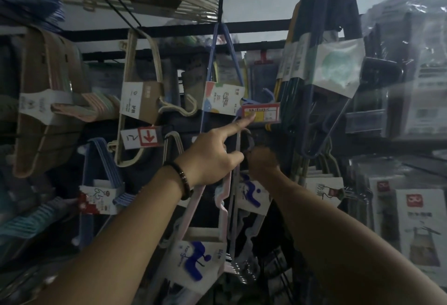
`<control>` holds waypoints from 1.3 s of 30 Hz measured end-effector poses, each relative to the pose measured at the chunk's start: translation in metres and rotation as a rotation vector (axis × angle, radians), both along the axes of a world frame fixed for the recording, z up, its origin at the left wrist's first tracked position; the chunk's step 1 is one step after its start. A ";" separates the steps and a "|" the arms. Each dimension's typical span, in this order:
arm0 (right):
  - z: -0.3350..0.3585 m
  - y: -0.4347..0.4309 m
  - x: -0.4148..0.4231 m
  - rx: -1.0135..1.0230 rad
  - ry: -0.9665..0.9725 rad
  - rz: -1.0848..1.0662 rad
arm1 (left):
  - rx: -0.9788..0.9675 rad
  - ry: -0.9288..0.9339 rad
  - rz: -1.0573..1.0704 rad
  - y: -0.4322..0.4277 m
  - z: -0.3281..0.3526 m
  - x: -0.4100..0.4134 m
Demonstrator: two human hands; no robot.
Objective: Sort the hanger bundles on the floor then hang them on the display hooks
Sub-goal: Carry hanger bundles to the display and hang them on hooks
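Your left hand [212, 157] held the pink hanger bundle [193, 254], which hung straight down below it, one finger touching the price tag [261, 113] above. Your right hand [262, 162], close beside, was too blurry to read.

A pale pink hanger bundle [223, 210] in a white card sleeve printed with a blue figure is hanging tilted, hooks upward. The left hand [212, 157] is gripping its upper part, and the blurred right hand [262, 162] is sitting at its hooks, grip unclear. Above, a lilac bundle [223, 99] is hanging from the rail, with a cream bundle [141, 101] to its left and a dark bundle [333, 72] to its right.
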State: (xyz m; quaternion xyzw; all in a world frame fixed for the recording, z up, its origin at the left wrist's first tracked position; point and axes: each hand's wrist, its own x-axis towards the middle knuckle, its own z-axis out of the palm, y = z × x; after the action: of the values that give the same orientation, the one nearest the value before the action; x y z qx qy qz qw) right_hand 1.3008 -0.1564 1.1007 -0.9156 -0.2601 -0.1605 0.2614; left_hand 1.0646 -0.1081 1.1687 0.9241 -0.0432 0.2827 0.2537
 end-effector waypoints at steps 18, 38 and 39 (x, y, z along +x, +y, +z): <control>-0.023 -0.061 -0.082 0.725 0.182 0.308 | -0.087 -0.008 -0.070 0.000 -0.006 0.002; -0.098 -0.095 -0.142 0.577 -0.249 0.306 | 0.348 -0.115 0.160 0.004 0.014 -0.003; -0.097 -0.096 -0.135 0.592 -0.270 0.305 | 0.399 -0.128 0.190 0.005 0.016 -0.004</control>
State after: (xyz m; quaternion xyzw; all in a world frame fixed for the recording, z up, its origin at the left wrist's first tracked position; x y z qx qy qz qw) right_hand 1.1653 -0.2524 1.0042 -0.7215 -0.3681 -0.3076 0.4994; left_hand 1.0603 -0.1035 1.1852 0.9360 -0.0268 0.3492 0.0350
